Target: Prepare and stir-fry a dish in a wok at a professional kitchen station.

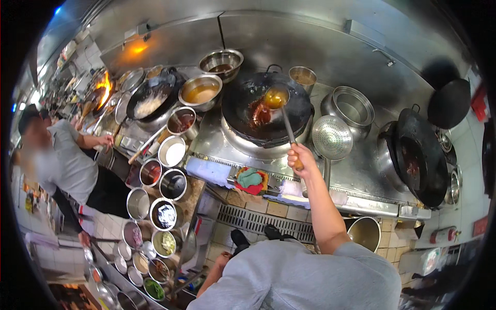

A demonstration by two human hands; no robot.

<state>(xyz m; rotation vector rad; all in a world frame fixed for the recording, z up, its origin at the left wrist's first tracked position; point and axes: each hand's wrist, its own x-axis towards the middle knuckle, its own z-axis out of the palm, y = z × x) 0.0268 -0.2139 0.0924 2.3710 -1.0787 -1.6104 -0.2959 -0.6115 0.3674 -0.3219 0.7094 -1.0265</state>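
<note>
My right hand grips the wooden handle of a metal ladle, whose bowl holds yellow liquid over a black wok. Beside and below the bowl, dark red sauce lies in the wok. My left hand hangs low near my body; its fingers look curled, but whether it holds anything cannot be made out. A steel bowl of yellowish liquid stands left of the wok. Just right of the wok rests a perforated strainer, beside a round steel pot.
Several steel containers of sauces and chopped ingredients crowd the left counter. A co-worker stands at left, near a wok with pale food; flames rise farther back. Folded cloths lie on the front ledge. More woks stand right.
</note>
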